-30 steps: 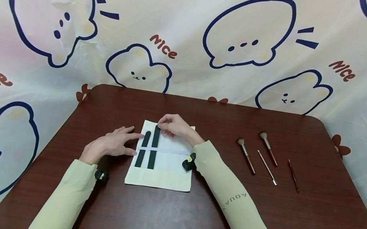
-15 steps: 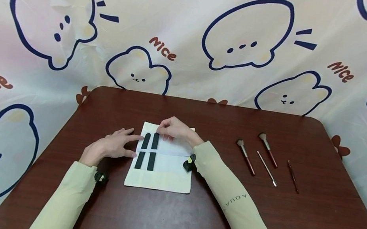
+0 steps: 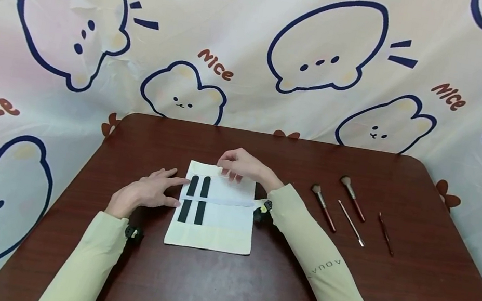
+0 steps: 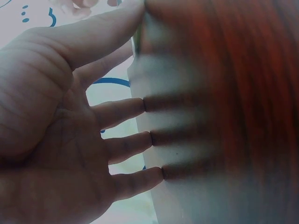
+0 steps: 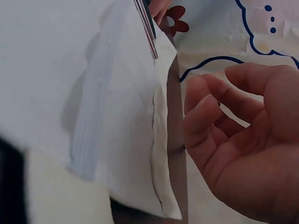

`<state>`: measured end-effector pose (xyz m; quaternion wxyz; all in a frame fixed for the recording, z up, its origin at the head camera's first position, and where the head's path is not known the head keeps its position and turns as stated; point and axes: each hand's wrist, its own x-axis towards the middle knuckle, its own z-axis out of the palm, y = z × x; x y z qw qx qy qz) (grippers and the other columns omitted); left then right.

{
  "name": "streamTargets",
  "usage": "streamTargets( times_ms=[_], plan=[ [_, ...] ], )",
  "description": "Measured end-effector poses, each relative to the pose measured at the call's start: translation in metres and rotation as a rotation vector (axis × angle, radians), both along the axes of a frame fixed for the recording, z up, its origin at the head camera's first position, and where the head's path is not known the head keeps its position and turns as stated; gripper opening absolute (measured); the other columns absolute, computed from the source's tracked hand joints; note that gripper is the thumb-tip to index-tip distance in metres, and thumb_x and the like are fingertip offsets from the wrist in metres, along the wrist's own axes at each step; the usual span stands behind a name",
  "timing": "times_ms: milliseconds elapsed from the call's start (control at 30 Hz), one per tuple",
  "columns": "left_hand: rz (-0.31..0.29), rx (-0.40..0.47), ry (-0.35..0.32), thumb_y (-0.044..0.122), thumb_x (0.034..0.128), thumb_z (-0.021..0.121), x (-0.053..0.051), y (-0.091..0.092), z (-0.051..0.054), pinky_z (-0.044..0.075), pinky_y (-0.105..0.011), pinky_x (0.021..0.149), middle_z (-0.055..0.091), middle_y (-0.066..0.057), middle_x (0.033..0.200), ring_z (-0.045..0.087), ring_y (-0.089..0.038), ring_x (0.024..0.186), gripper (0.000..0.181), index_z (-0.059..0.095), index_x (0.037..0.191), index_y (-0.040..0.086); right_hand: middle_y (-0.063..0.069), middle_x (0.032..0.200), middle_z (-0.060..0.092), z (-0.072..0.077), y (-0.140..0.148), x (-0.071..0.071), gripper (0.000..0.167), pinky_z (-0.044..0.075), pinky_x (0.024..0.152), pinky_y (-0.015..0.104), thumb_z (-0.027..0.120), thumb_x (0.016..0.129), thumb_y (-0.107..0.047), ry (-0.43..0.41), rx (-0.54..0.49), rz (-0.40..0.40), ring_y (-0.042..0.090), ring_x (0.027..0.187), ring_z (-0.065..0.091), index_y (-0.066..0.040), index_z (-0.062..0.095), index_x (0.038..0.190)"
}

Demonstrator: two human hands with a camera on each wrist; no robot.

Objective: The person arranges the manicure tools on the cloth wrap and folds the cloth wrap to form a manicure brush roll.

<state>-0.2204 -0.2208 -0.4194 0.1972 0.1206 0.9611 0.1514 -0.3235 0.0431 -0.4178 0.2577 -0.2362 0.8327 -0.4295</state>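
Note:
A white cloth organizer (image 3: 222, 239) lies flat on the table, a pale elastic band (image 3: 233, 202) running across its middle. Two black nail files (image 3: 200, 212) with rounded tops sit side by side under the band, on the organizer's left half. My left hand (image 3: 142, 190) rests at the left edge, its thumb and index finger touching the cloth. In the left wrist view the other fingers (image 4: 128, 145) are spread and straight. Over the top edge hovers my right hand (image 3: 245, 166), fingers loosely bent. The right wrist view shows nothing between those fingers (image 5: 203, 114).
To the right on the brown table (image 3: 275, 293) lie a makeup brush (image 3: 324, 208), a second brush (image 3: 353, 199), a slim silver stick (image 3: 351, 223) with a flattened end, and a thin dark red tool (image 3: 385, 234). A patterned cloth (image 3: 248, 104) hangs behind.
The right hand slid the second nail file down under the band, let go of its top, and moved right and up. My left hand stays put.

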Motion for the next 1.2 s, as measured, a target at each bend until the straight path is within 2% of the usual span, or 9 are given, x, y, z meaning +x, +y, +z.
streamTargets(
  times_ms=[167, 400, 700, 933, 1200],
  plan=[
    [-0.003, -0.007, 0.009, 0.037, 0.0867, 0.072, 0.0, -0.001, 0.0, 0.021, -0.075, 0.109, 0.02, -0.024, 0.161, 0.013, -0.051, 0.147, 0.069, 0.044, 0.148, 0.026, 0.013, 0.102, 0.069, 0.005, 0.013, 0.005, 0.033, 0.053, 0.053, 0.029, 0.055, 0.1, -0.034, 0.023, 0.011, 0.063, 0.027, 0.071, 0.065, -0.008, 0.066, 0.118],
    [-0.015, -0.024, 0.021, 0.034, 0.0884, 0.07, -0.001, -0.001, 0.0, 0.021, -0.075, 0.108, 0.021, -0.025, 0.161, 0.013, -0.051, 0.147, 0.067, 0.044, 0.149, 0.024, 0.017, 0.102, 0.069, 0.011, 0.036, 0.017, 0.035, 0.054, 0.055, 0.037, 0.054, 0.101, -0.033, 0.08, 0.009, 0.096, 0.031, 0.071, 0.065, -0.005, 0.065, 0.119],
    [-0.007, -0.012, 0.019, 0.035, 0.0877, 0.071, 0.0, -0.001, -0.001, 0.02, -0.075, 0.109, 0.02, -0.025, 0.161, 0.013, -0.051, 0.146, 0.067, 0.044, 0.149, 0.025, 0.018, 0.101, 0.067, 0.021, 0.07, 0.032, 0.036, 0.054, 0.062, 0.05, 0.053, 0.101, -0.032, 0.157, 0.082, 0.084, 0.038, 0.073, 0.063, -0.006, 0.063, 0.123],
    [-0.01, -0.014, 0.024, 0.034, 0.0878, 0.071, 0.002, -0.001, -0.001, 0.02, -0.074, 0.109, 0.021, -0.025, 0.16, 0.014, -0.051, 0.146, 0.066, 0.045, 0.148, 0.024, 0.016, 0.104, 0.068, 0.022, 0.095, 0.04, 0.035, 0.054, 0.058, 0.037, 0.053, 0.101, -0.032, 0.247, 0.137, 0.035, 0.036, 0.077, 0.066, -0.009, 0.062, 0.125],
    [-0.011, -0.012, 0.022, 0.034, 0.088, 0.071, 0.002, -0.001, 0.0, 0.019, -0.074, 0.11, 0.021, -0.025, 0.16, 0.013, -0.051, 0.146, 0.066, 0.045, 0.148, 0.024, 0.011, 0.109, 0.067, 0.024, 0.124, 0.047, 0.036, 0.054, 0.06, 0.034, 0.056, 0.099, -0.032, 0.259, 0.22, -0.057, 0.032, 0.08, 0.067, -0.011, 0.057, 0.129]
  ],
)
